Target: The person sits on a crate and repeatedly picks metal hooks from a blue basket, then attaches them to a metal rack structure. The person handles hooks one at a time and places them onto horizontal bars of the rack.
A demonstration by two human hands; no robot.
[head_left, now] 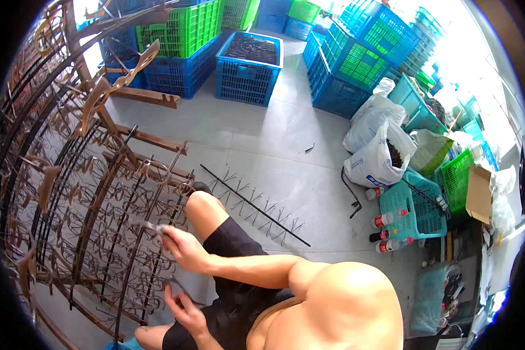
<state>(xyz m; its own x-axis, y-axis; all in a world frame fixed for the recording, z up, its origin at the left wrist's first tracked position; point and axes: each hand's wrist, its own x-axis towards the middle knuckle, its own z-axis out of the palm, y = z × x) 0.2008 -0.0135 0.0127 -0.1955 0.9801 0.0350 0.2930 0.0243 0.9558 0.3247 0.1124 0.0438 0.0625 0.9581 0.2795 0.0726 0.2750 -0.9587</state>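
Observation:
My right hand is closed, its fingertips pinching a small greyish piece at a rod of the rack; blur hides its kind. Below it my left hand is half curled, palm up, with thumb and fingers apart. A thin grey strip shows beside its fingertips; I cannot tell whether the hand holds it. Both hands are at the near side of a brown rack, whose dark rods carry many thin bent wire hooks. Several brownish curved flat pieces stick out from its upper part.
A black rod with wire hooks lies on the grey floor by my knee. Blue crates stand behind, one filled with dark parts. On the right are white sacks, a teal basket and several bottles.

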